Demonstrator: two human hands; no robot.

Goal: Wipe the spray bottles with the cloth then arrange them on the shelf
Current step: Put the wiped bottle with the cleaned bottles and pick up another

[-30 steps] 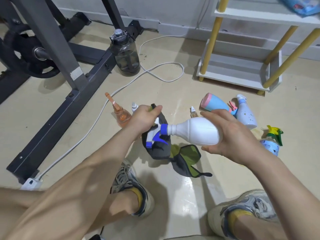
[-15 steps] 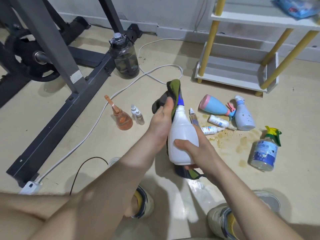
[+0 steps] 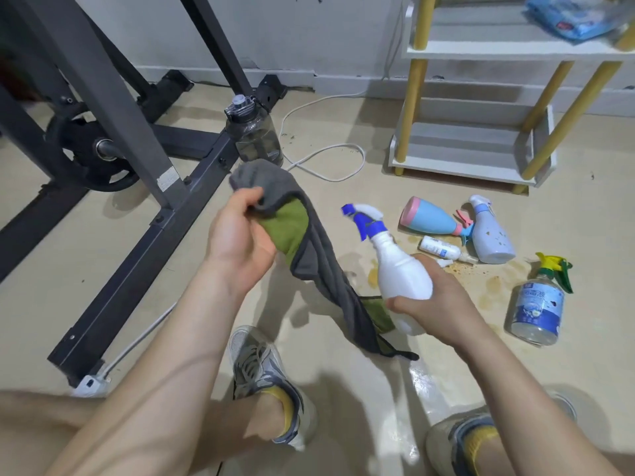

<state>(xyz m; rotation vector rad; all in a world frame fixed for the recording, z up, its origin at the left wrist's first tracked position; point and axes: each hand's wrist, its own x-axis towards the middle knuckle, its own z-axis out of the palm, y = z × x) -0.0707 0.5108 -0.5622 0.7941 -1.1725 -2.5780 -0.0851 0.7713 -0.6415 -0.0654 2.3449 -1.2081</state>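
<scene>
Left hand: the left hand (image 3: 240, 238) is being kept curled round a bunched upper corner of the cloth (image 3: 319, 262), which is being held up and off to that hand's own side.
Cloth: it is being left to hang from the left hand, with its tail trailing down toward the right hand; whether the tail is touching the bottle's base probably cannot be settled from this angle.
Right hand: the right hand (image 3: 436, 304) is being wrapped round the lower body of the white spray bottle (image 3: 398, 269), which is being held tilted with its blue trigger head pointing up and away.
Change: half a second ago the cloth was being pressed over the trigger head by the left hand; now it is being drawn clear, and the head is being left bare.
Meaning: the wipe of this bottle is being judged finished or nearly so, so placing is likely being approached.
Waiting bottles: a pink-and-blue bottle (image 3: 429, 219), a pale blue bottle (image 3: 491, 238), a small white bottle (image 3: 439, 247) and a clear bottle (image 3: 537, 304) are being left on the stained floor just beyond the right hand.
Shelf: the shelf (image 3: 464, 146) is being left standing well beyond the right hand.
</scene>
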